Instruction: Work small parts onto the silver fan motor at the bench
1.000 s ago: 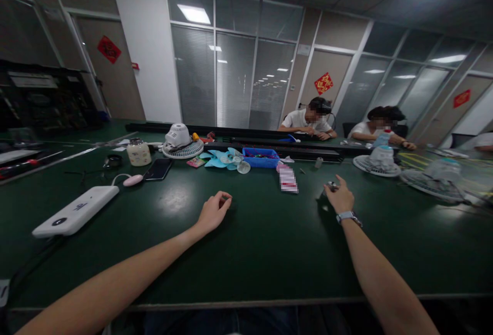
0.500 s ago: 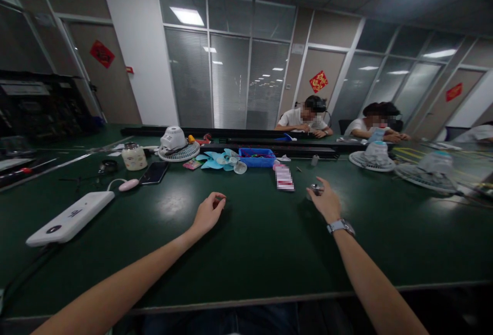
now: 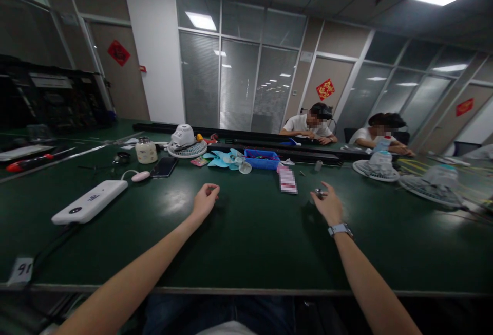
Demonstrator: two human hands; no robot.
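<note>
Both hands out on the green table, each pinching something small.

Right hand: fingers closed round a small shiny metal part, held just over the table near the blurred card; wristwatch on that arm. Left hand: thumb and forefinger pinched together, I can't tell what's in them. Readable writing: paper tag at the near-left edge says "91"; white box has dark marks, illegible. Red door signs too small to read. Blue bin, fan blades, phone further back. Glass-partition office, ceiling panels lit, two people seated across.
</note>
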